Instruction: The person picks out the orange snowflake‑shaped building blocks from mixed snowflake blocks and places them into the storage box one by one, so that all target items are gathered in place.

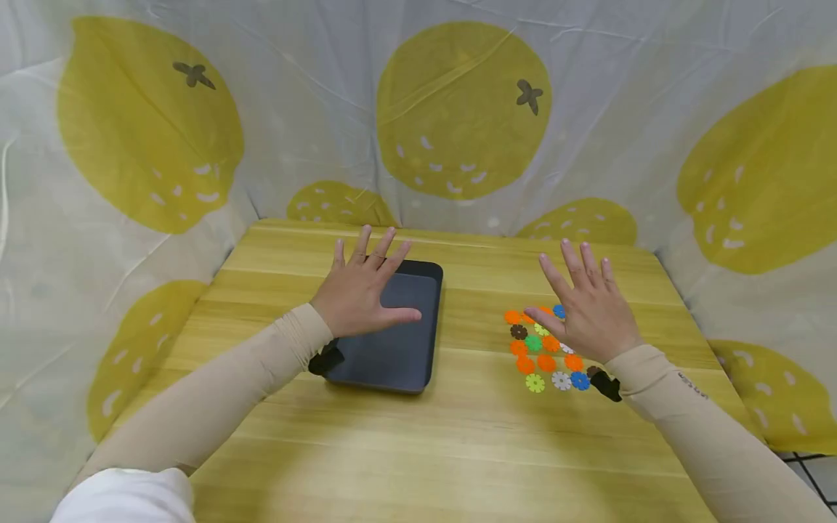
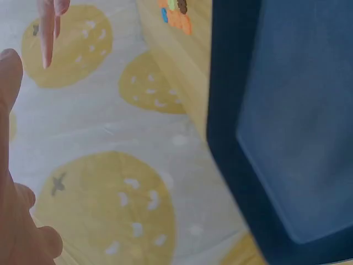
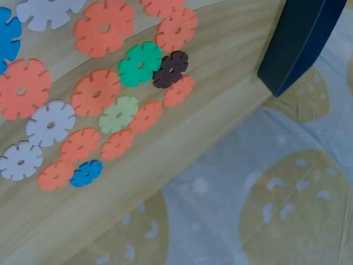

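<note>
My left hand [image 1: 358,292] hovers over a dark rectangular tray [image 1: 408,363], fingers spread and straight, holding nothing. On the right, my right hand [image 1: 593,314] is also spread flat in the air, above a group of notched plastic discs [image 1: 546,362]. The discs are orange, blue, white, green, yellow-green and dark brown, lying flat and close together; the hand covers part of the group in the head view. In the right wrist view a green disc [image 3: 140,64] lies beside a dark brown disc [image 3: 170,69]. The tray's dark rim [image 2: 226,83] fills much of the left wrist view.
Both stand on a wooden table [image 1: 458,450], the tray left of the discs. A white curtain [image 1: 333,109] printed with yellow lemons rises behind the table and along both sides. Dark wrist straps [image 1: 325,359] show at both wrists.
</note>
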The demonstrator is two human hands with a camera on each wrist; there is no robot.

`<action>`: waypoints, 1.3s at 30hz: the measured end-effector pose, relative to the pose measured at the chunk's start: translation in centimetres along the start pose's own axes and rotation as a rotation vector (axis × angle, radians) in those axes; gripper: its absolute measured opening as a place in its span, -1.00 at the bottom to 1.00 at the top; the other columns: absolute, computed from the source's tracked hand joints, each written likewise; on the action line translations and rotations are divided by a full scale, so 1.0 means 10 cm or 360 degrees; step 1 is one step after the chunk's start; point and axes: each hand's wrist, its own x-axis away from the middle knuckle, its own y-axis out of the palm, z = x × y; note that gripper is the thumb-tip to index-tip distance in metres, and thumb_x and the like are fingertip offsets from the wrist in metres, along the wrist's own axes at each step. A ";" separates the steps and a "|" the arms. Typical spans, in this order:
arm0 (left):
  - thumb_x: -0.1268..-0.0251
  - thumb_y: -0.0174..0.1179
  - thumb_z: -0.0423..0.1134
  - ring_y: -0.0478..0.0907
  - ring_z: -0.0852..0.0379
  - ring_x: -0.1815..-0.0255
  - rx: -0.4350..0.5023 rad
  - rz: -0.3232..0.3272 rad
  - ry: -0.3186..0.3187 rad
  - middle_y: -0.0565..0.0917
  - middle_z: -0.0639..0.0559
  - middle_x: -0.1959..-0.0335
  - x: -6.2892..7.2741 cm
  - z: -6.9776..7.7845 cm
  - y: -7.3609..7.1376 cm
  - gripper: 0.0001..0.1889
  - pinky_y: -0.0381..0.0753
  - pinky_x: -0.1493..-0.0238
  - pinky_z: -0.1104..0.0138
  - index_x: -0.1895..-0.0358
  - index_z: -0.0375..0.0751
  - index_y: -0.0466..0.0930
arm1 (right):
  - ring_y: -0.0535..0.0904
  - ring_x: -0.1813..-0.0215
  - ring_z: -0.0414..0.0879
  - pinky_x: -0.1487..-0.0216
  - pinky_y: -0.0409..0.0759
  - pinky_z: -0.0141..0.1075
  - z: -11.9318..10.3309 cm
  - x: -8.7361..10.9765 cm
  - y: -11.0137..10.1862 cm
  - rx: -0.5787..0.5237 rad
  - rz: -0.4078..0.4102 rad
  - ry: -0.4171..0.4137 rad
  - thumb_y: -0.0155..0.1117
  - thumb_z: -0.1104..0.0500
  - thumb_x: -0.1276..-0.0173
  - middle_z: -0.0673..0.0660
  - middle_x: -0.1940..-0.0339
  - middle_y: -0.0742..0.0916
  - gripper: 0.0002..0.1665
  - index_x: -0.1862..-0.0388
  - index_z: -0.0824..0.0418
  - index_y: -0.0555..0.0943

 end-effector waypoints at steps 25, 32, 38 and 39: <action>0.19 0.29 0.66 0.00 -0.70 -0.52 0.0604 -0.0479 -0.0646 0.03 -0.63 -0.55 0.99 -0.48 0.81 0.52 0.51 -0.06 -0.42 -0.68 -0.03 -0.44 | 0.55 -0.14 0.42 -0.03 0.60 0.22 0.90 0.29 0.38 -0.0624 -0.1024 0.0632 0.09 -0.30 -0.52 0.63 -0.25 0.49 0.00 -0.51 0.51 0.21; 0.26 0.28 0.69 0.04 -0.72 -0.49 0.0569 -0.0476 -0.0655 0.05 -0.70 -0.51 0.98 -0.48 0.83 0.57 0.51 -0.07 -0.41 -0.67 -0.10 -0.43 | 0.64 0.03 0.25 0.01 0.63 0.08 0.99 0.40 0.55 -0.0749 -0.1148 0.0650 0.24 -0.11 -0.51 0.51 -0.06 0.64 -0.19 -0.35 0.55 0.35; 0.24 0.30 0.67 0.02 -0.73 -0.49 0.0585 -0.0481 -0.0665 0.05 -0.67 -0.52 0.99 -0.47 0.84 0.55 0.47 -0.13 -0.43 -0.67 -0.10 -0.42 | 0.62 0.11 0.18 0.02 0.61 0.05 1.00 0.37 0.67 -0.0768 -0.1076 0.0663 0.24 0.00 -0.51 0.48 0.01 0.66 -0.34 -0.27 0.54 0.42; 0.24 0.30 0.66 0.01 -0.72 -0.50 0.0590 -0.0483 -0.0671 0.04 -0.67 -0.53 1.00 -0.47 0.84 0.55 0.47 -0.13 -0.43 -0.67 -0.10 -0.41 | 0.61 0.12 0.17 0.03 0.61 0.04 1.01 0.36 0.68 -0.0766 -0.1070 0.0666 0.24 0.00 -0.51 0.47 0.02 0.66 -0.35 -0.26 0.53 0.44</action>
